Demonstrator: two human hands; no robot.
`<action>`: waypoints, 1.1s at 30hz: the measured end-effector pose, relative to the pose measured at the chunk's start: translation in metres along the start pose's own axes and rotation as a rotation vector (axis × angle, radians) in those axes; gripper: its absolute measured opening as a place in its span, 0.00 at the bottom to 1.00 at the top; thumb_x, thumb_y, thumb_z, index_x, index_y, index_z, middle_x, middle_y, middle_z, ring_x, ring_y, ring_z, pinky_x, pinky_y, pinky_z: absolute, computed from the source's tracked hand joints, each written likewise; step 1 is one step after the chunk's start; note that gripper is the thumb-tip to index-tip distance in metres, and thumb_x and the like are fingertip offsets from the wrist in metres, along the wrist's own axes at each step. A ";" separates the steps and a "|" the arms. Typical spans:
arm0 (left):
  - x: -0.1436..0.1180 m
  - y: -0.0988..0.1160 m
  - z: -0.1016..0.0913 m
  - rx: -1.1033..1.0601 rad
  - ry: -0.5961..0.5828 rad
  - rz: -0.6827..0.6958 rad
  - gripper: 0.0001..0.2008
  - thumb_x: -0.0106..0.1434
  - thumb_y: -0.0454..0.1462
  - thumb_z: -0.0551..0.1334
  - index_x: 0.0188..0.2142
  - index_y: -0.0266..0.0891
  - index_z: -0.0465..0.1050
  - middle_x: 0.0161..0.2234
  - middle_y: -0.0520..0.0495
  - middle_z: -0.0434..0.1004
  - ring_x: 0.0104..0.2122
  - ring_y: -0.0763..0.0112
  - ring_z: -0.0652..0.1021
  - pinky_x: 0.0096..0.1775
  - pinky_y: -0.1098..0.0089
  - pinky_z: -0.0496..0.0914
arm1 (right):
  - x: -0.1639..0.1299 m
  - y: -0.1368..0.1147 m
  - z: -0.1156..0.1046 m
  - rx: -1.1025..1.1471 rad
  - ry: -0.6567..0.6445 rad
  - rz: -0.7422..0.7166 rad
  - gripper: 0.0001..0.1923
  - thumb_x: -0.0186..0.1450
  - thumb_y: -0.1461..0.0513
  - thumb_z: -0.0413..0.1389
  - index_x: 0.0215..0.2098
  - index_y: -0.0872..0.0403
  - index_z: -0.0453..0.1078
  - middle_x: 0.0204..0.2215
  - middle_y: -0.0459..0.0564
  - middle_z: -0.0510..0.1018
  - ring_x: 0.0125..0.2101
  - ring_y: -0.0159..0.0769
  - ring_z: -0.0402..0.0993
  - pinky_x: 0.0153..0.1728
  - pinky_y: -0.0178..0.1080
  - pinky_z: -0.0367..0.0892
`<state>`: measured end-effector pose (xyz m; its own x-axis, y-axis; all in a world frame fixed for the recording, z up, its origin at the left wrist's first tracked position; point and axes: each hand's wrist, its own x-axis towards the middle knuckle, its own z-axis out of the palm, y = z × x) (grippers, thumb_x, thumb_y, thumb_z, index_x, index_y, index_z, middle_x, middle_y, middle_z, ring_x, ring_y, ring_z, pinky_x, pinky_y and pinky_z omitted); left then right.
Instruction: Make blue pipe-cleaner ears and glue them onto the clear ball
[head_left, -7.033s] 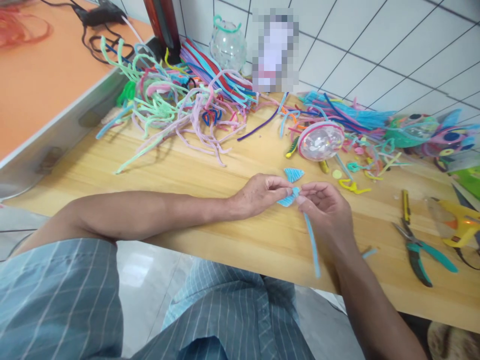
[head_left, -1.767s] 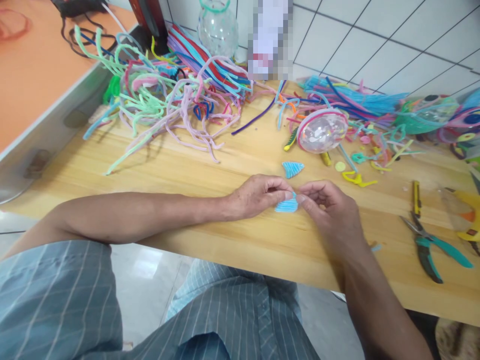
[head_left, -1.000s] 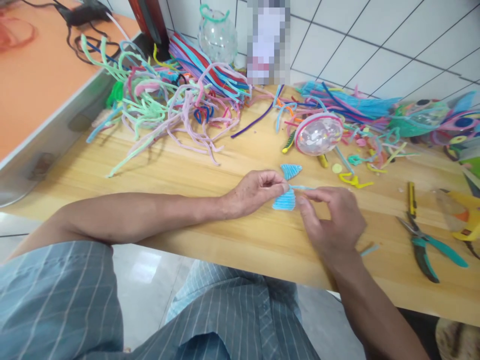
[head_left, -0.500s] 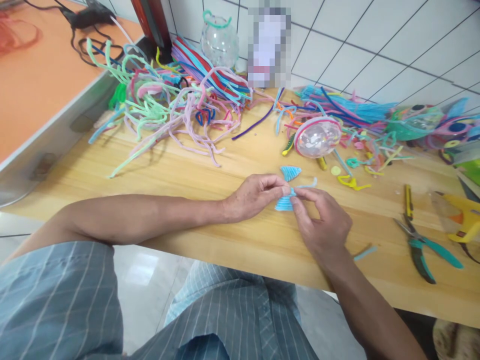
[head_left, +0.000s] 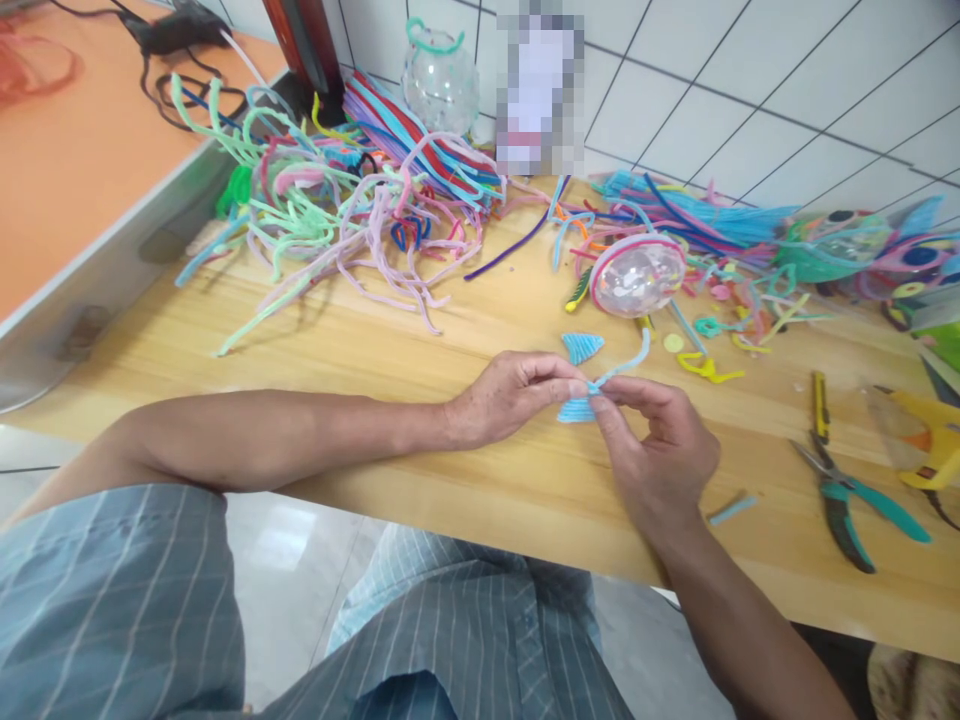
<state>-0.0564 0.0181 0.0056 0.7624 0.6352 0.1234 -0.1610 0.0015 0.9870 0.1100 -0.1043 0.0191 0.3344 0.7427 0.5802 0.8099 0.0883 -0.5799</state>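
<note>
Between my two hands is a light blue pipe cleaner piece (head_left: 576,411), wound into a ridged, roughly triangular shape. Its loose tail (head_left: 636,358) sticks out up and to the right. My left hand (head_left: 510,398) pinches the piece from the left with thumb and forefinger. From the right, my right hand (head_left: 660,440) pinches it close beside those fingertips, which partly hide it. Just beyond the hands, a second blue wound triangle (head_left: 583,347) lies flat on the wooden table (head_left: 420,490).
Tangled pipe cleaners (head_left: 322,210) spread over the back left. Further right are a clear plastic dome (head_left: 640,277) with a pink rim and a blue bundle (head_left: 697,215). Pliers (head_left: 844,495), a yellow cutter (head_left: 820,405) and a yellow glue gun (head_left: 926,440) lie at right.
Both hands have shifted slightly right with the blue piece. Its loose tail now points more steeply upward, away from me. The second triangle stays put.
</note>
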 end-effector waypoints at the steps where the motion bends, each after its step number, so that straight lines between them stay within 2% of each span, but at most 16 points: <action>1: 0.000 0.000 0.000 0.005 0.001 -0.002 0.21 0.68 0.54 0.70 0.39 0.36 0.85 0.37 0.46 0.85 0.40 0.67 0.80 0.48 0.67 0.76 | 0.000 0.000 0.000 -0.018 0.005 -0.015 0.07 0.69 0.57 0.69 0.45 0.48 0.83 0.36 0.46 0.90 0.34 0.41 0.89 0.40 0.44 0.84; 8: -0.002 0.000 0.000 0.053 0.002 0.033 0.19 0.70 0.51 0.69 0.40 0.35 0.85 0.37 0.45 0.85 0.39 0.67 0.81 0.46 0.68 0.75 | 0.005 -0.006 -0.004 -0.129 -0.045 -0.152 0.04 0.72 0.59 0.66 0.44 0.46 0.83 0.38 0.48 0.91 0.36 0.43 0.90 0.41 0.44 0.85; 15: -0.003 0.004 0.000 0.073 -0.002 0.081 0.16 0.70 0.49 0.70 0.38 0.37 0.85 0.39 0.45 0.87 0.39 0.67 0.82 0.46 0.67 0.76 | 0.003 -0.003 -0.004 0.038 -0.107 -0.056 0.04 0.71 0.60 0.66 0.44 0.47 0.82 0.37 0.46 0.90 0.34 0.40 0.88 0.40 0.42 0.83; 19: -0.003 0.002 0.002 0.062 0.018 0.075 0.20 0.69 0.52 0.71 0.36 0.37 0.83 0.34 0.47 0.84 0.35 0.70 0.79 0.40 0.69 0.73 | 0.002 -0.002 -0.004 0.120 -0.159 0.007 0.03 0.72 0.60 0.64 0.41 0.48 0.81 0.36 0.47 0.89 0.35 0.39 0.86 0.40 0.42 0.82; 22: -0.001 -0.003 0.000 0.141 0.083 0.088 0.20 0.67 0.53 0.73 0.38 0.37 0.81 0.32 0.50 0.79 0.31 0.73 0.74 0.36 0.70 0.70 | 0.001 -0.002 -0.003 0.137 -0.174 0.050 0.02 0.71 0.60 0.64 0.41 0.48 0.80 0.35 0.47 0.88 0.34 0.38 0.86 0.40 0.42 0.81; 24: 0.001 -0.007 -0.002 0.246 0.120 0.189 0.17 0.66 0.49 0.76 0.42 0.38 0.81 0.36 0.49 0.79 0.35 0.71 0.76 0.40 0.69 0.71 | 0.002 -0.002 -0.003 0.131 -0.167 0.048 0.02 0.70 0.61 0.63 0.41 0.48 0.80 0.34 0.46 0.88 0.33 0.38 0.85 0.38 0.41 0.80; 27: 0.005 -0.008 -0.006 0.430 0.113 0.329 0.12 0.65 0.43 0.77 0.44 0.41 0.83 0.44 0.45 0.82 0.47 0.65 0.79 0.53 0.64 0.71 | 0.004 -0.003 -0.004 0.077 -0.168 0.020 0.03 0.69 0.62 0.63 0.40 0.48 0.79 0.33 0.45 0.87 0.31 0.37 0.84 0.38 0.41 0.80; 29: 0.006 -0.006 -0.008 0.499 0.074 0.332 0.08 0.67 0.42 0.76 0.40 0.42 0.83 0.44 0.44 0.84 0.50 0.63 0.80 0.57 0.61 0.69 | 0.006 -0.004 -0.005 0.037 -0.180 -0.002 0.03 0.69 0.63 0.63 0.39 0.48 0.79 0.33 0.45 0.88 0.32 0.38 0.85 0.38 0.41 0.80; 33: 0.005 -0.003 -0.007 0.483 0.025 0.250 0.08 0.68 0.40 0.74 0.36 0.40 0.80 0.38 0.47 0.85 0.43 0.65 0.81 0.54 0.62 0.70 | 0.010 -0.004 -0.007 -0.008 -0.220 -0.051 0.03 0.69 0.63 0.63 0.39 0.47 0.79 0.33 0.43 0.88 0.31 0.37 0.84 0.38 0.40 0.79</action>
<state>-0.0567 0.0266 0.0023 0.7216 0.5891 0.3635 -0.0243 -0.5033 0.8638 0.1134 -0.1020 0.0318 0.1810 0.8642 0.4695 0.8269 0.1248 -0.5484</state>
